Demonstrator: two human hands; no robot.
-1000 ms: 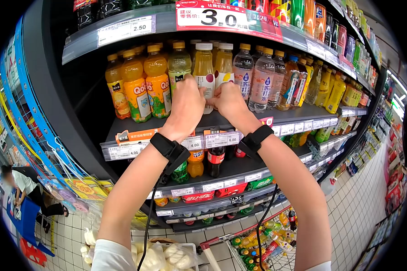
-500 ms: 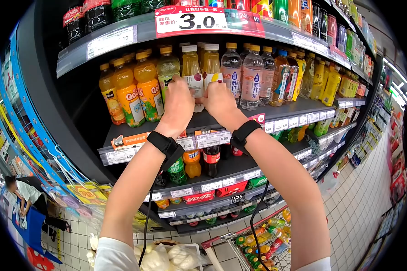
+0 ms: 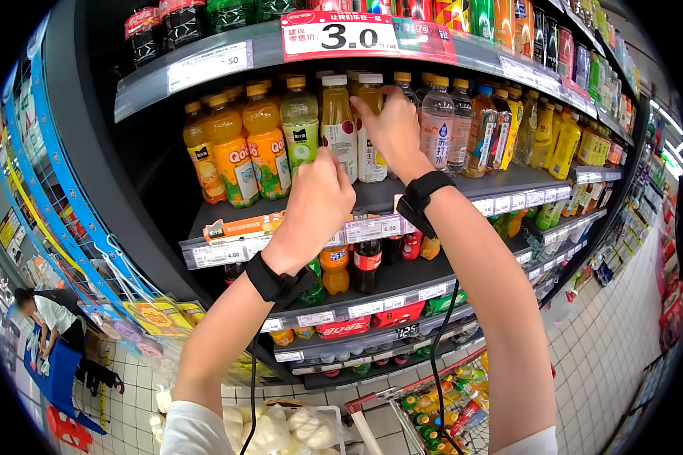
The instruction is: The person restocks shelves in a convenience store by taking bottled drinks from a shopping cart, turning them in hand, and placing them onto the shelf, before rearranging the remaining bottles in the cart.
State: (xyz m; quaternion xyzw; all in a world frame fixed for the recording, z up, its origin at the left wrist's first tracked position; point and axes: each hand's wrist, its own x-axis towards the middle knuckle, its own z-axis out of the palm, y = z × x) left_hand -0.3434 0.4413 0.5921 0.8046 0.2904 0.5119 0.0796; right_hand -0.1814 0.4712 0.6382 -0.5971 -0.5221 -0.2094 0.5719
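Yellow juice shows in two white-capped bottles [image 3: 336, 121] standing upright, side by side, on the grey shelf [image 3: 501, 184]. The right hand [image 3: 395, 127] is at the upper part of the right-hand one, thumb and forefinger spread apart near its neck; whether they grip it I cannot tell. The left hand [image 3: 319, 205] hangs lower, fingers curled in, in front of a bottle with a green label [image 3: 300, 125]; its fingertips are hidden, so it may or may not hold something. Orange drinks [image 3: 235, 163] stand to the left, water bottles [image 3: 437, 125] to the right. Below, a shopping cart [image 3: 376, 397] contains more bottles.
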